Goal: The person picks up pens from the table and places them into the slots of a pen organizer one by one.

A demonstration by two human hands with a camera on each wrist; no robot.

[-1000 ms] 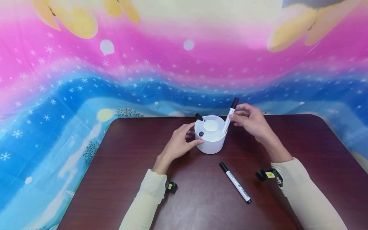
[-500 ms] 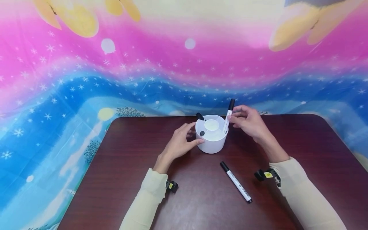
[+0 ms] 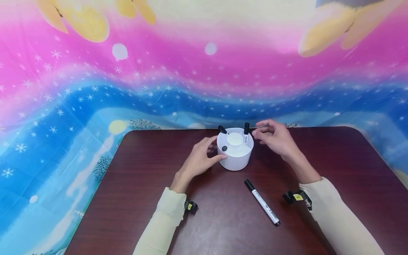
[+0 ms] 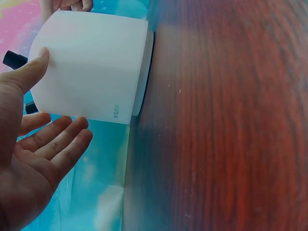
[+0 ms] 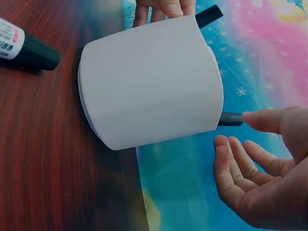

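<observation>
A round white pen holder (image 3: 235,162) with divided compartments stands upright on the table. My left hand (image 3: 201,156) grips its left side, thumb on the near wall and fingers round the far side. Beside the holder's right rim, my right hand (image 3: 275,139) is loosely bent and holds nothing. The marker (image 3: 247,131) in the right compartment stands with its black cap above the rim. In the right wrist view, the right thumb is close to that black cap (image 5: 231,119). Two more black marker ends, one at the back left (image 3: 222,129) and one lower (image 3: 224,148), show inside the holder.
A white marker with a black cap (image 3: 262,202) lies slantwise on the dark red-brown table (image 3: 140,198), in front of the holder. Behind the table's far edge hangs a patterned pink and blue cloth (image 3: 178,78).
The marker that my right hand was pinching has sunk into the right compartment and been let go. My right hand stays beside the rim. The left hand has kept its hold.
</observation>
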